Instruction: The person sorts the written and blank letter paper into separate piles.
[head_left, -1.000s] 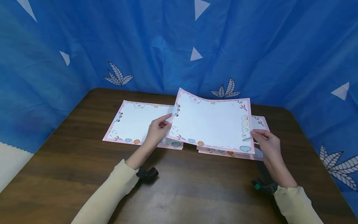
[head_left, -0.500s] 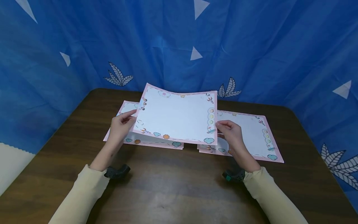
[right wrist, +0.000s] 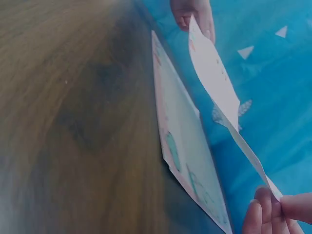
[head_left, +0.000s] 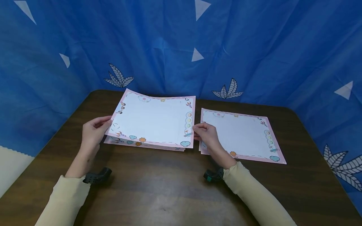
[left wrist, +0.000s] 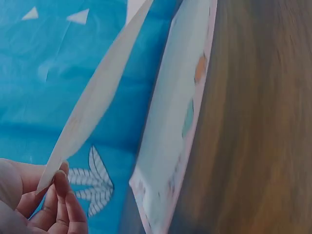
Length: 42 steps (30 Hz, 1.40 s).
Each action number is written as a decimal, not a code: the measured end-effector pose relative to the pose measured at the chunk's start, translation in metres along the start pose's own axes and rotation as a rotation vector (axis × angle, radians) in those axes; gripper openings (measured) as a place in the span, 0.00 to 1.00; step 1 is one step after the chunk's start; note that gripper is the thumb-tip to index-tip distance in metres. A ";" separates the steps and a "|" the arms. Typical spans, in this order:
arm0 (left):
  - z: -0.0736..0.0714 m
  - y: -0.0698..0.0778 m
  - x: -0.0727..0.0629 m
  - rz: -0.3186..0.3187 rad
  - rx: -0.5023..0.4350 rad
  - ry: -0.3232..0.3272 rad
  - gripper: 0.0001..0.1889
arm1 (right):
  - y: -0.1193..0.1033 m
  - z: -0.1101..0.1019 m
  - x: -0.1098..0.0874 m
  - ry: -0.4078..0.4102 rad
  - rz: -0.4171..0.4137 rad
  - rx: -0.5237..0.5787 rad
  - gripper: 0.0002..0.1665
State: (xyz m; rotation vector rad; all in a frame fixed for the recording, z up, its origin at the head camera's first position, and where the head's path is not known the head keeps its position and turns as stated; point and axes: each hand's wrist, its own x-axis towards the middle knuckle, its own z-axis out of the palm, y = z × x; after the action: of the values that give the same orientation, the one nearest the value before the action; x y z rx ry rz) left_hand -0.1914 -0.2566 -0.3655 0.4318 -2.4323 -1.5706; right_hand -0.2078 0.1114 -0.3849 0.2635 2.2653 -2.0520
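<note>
Both hands hold one sheet of paper with a pink border and small cartoon prints, above the left stack. My left hand pinches its left edge between thumb and fingers, seen close in the left wrist view on the sheet's corner. On the right edge, my right hand pinches the sheet near its lower corner. Beneath lies the left stack of matching sheets, mostly covered in the head view. The wrist views show a gap between the held sheet and that stack. The held sheet bows slightly.
A second pile of the same bordered paper lies to the right, partly behind the right hand and wrist. Everything rests on a dark brown wooden table. A blue patterned curtain hangs right behind the table's far edge.
Both hands have carried the sheet leftward, from over the right pile to over the left stack, and lowered it in the last half second. The right pile is now uncovered by the sheet.
</note>
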 end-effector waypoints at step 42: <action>-0.007 -0.040 0.010 -0.019 0.162 -0.060 0.22 | 0.011 0.020 0.012 -0.150 -0.102 -0.360 0.10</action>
State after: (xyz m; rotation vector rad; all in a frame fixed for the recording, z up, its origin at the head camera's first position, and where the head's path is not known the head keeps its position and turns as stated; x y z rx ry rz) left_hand -0.1936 -0.2816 -0.3988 0.4421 -2.6194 -1.4184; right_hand -0.2191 0.0937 -0.3998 -0.0290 2.5361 -1.5958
